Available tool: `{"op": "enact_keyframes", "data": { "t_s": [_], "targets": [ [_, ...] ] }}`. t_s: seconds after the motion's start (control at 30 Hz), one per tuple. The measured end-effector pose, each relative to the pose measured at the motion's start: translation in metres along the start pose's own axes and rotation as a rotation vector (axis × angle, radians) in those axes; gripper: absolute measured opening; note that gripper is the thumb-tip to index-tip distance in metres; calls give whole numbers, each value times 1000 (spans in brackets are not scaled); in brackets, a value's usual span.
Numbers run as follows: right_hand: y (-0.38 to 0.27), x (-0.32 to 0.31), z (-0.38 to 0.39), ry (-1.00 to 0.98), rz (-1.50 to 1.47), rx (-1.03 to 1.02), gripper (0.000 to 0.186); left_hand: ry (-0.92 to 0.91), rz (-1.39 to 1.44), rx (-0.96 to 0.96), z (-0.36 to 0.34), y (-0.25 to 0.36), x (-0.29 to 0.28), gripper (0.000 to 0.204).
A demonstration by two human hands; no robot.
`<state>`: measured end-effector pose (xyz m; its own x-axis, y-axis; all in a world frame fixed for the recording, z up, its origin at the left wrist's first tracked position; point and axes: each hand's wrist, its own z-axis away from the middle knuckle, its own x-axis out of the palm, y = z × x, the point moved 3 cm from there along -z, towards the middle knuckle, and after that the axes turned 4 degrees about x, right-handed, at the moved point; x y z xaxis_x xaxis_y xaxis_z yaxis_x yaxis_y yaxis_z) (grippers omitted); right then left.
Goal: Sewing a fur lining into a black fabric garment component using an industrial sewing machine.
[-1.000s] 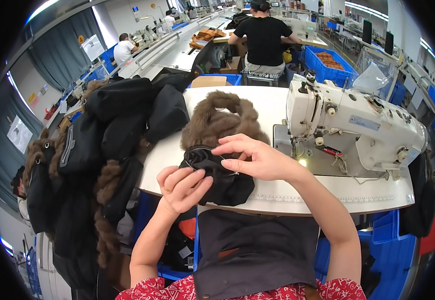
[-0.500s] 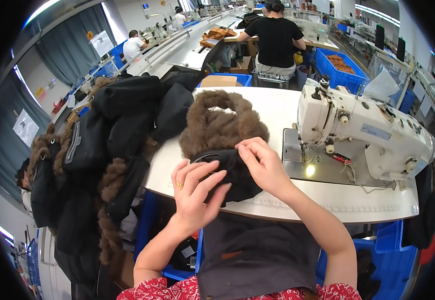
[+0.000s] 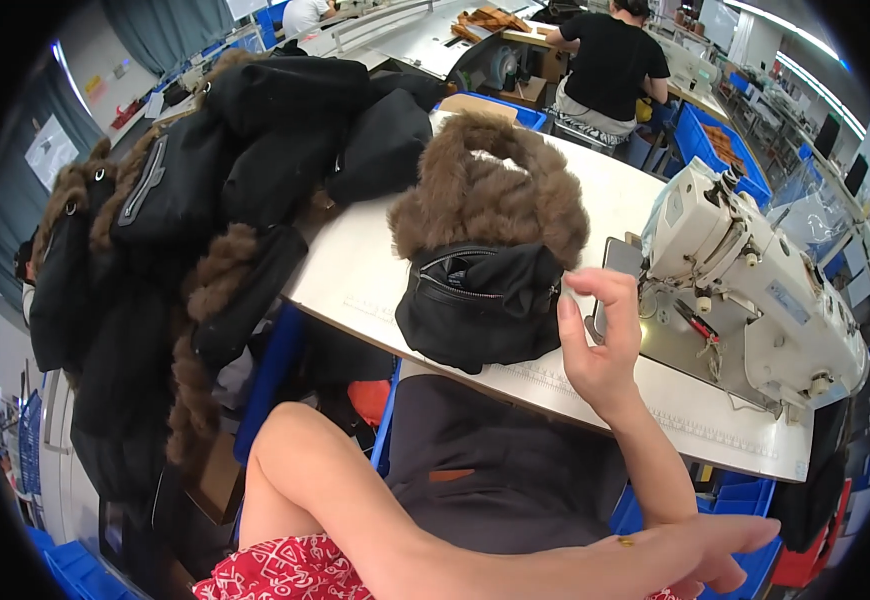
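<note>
A brown fur bag with a looped handle lies on the white sewing table. Its black fabric lining spills toward me, and a zipped pocket in it gapes open. At the lining's right edge is my right hand, thumb and forefinger curved with a gap between them; nothing shows in it. My left forearm reaches across my lap to the lower right. There my left hand stretches its fingers toward the right, below the table edge, with no object seen in it; some fingers are hidden.
A white sewing machine stands right of the bag. Black bags with brown fur trim are heaped on the left. Blue bins sit below the table. Farther back, a person in a black shirt sits at another table.
My left hand has left the lining and swung down to the lower right. My right hand has come away from the lining's top to its right edge. The pocket's zip now shows, and the view has shifted.
</note>
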<state>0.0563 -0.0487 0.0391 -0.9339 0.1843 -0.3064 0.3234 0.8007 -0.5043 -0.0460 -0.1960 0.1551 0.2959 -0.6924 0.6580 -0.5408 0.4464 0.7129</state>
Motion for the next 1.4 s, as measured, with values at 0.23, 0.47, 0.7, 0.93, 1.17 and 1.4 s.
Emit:
{"op": "enact_keyframes", "data": {
  "t_s": [0.23,0.47,0.7,0.93,1.17,1.4],
  "targets": [
    [-5,20,2,-91,6,9,27,502,-1239,497,50,13,-108,38],
    [18,23,-16,-99,264,-85,16,905,-2031,713,31,24,-169,9],
    [5,34,-20,-83,139,-60,13,799,-1778,580,41,40,-172,14],
    [-16,37,-23,-39,199,-197,33,687,-448,515,62,42,-199,29],
    [-36,40,-18,-191,334,-340,31,650,-588,475,65,32,-203,27],
    [-28,34,-18,-217,205,-244,11,733,-803,570,60,23,-204,31]
  ]
}}
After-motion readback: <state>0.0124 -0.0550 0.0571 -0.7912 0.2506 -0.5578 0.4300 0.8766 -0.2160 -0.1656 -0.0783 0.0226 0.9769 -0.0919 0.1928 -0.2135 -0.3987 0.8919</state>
